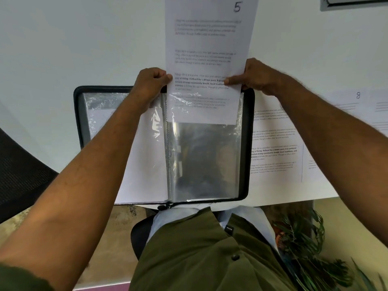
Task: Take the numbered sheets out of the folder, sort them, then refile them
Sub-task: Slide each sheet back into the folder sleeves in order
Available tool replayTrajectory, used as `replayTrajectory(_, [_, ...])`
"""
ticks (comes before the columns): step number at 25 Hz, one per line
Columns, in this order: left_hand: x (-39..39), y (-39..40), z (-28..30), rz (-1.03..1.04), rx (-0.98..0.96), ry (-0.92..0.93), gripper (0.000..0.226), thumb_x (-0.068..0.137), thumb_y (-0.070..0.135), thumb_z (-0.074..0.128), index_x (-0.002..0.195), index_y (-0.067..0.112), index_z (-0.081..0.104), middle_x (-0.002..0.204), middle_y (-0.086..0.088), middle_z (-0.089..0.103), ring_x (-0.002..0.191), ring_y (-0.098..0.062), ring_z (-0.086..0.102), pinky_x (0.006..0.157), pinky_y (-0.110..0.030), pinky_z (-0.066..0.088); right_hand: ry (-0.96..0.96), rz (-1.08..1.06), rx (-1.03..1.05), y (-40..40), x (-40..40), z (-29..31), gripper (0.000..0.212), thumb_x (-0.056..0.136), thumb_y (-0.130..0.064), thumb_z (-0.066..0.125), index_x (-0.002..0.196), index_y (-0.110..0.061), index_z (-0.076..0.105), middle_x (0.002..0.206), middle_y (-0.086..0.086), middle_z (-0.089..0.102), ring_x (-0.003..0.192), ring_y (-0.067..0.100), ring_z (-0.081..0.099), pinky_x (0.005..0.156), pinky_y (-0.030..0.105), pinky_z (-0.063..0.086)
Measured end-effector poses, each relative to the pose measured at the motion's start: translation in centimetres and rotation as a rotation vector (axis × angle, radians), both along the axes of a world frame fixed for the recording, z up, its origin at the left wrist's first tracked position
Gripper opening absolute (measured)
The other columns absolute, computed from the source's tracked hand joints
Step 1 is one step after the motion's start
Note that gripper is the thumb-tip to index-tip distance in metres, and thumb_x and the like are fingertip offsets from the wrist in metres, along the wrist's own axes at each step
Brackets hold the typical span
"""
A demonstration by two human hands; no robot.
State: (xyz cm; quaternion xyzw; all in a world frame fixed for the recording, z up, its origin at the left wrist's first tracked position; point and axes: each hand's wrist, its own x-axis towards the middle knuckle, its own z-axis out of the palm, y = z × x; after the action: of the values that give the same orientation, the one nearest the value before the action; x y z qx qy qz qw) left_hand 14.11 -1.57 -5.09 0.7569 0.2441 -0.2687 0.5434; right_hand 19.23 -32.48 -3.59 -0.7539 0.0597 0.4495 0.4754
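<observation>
Two hands pinch the sheet marked 5 [206,59] at centre frame: my left hand [150,84] on its left edge, right hand [257,75] on its right. I see its bottom tucked into the clear sleeve [204,160] of the open folder [78,114].

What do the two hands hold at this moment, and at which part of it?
Both hold the sheet numbered 5. The left hand pinches its left edge, the right hand its right edge, just above the clear sleeve where its lower end sits.

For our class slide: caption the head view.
Both hands pinch white printed sheet 5, partly inside the black zip folder's clear plastic sleeve.
</observation>
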Motion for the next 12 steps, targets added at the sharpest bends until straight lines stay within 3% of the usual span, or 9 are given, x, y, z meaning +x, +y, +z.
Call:
replayTrajectory(3, [0.1,-0.2,-0.1,0.037,0.02,0.005,0.028,0.099,0.021,0.066,0.074,0.016,0.055,0.089,-0.004,0.071,0.069,-0.009,0.066,0.053,-0.018,0.05,0.038,0.11,-0.023,0.1,0.0,-0.1,0.06,0.083,-0.017,0.082,0.139,-0.014,0.061,0.13,0.0,0.069,0.116,0.015,0.067,0.093,0.024,0.057])
replayTrajectory(5, [0.1,-0.2,-0.3,0.027,0.042,0.028,0.035,0.098,0.023,0.067,0.068,0.02,0.049,0.083,-0.006,0.068,0.062,-0.016,0.059,0.046,-0.021,0.043,0.022,0.073,-0.013,0.4,0.1,0.2,0.056,0.085,-0.02,0.082,0.137,-0.016,0.063,0.125,-0.004,0.071,0.111,0.011,0.069,0.085,0.019,0.057])
replayTrajectory(8, [-0.1,-0.2,-0.2,-0.006,0.061,0.056,0.037,0.098,0.023,0.068,0.066,0.021,0.049,0.067,0.0,0.058,0.045,-0.013,0.044,0.038,-0.019,0.035,-0.041,-0.085,-0.004,1.0,0.4,0.5,0.036,0.092,-0.024,0.075,0.126,-0.016,0.066,0.108,-0.01,0.073,0.083,-0.003,0.072,0.064,0.014,0.053])
replayTrajectory(10, [-0.1,-0.2,-0.2,-0.031,0.066,0.048,0.033,0.098,0.023,0.068,0.068,0.021,0.053,0.068,0.001,0.061,0.042,-0.008,0.046,0.038,-0.017,0.035,-0.078,-0.092,-0.023,1.0,0.7,0.4,0.034,0.094,-0.025,0.073,0.127,-0.016,0.065,0.107,-0.012,0.071,0.071,-0.009,0.068,0.056,0.01,0.047])
replayTrajectory(12, [-0.1,-0.1,-0.1,-0.036,0.044,0.034,0.026,0.098,0.022,0.068,0.074,0.02,0.06,0.08,0.0,0.07,0.054,-0.005,0.06,0.044,-0.016,0.044,-0.066,-0.016,-0.035,0.7,0.8,0.4,0.045,0.092,-0.025,0.075,0.135,-0.014,0.063,0.119,-0.006,0.071,0.086,-0.005,0.069,0.067,0.01,0.05])
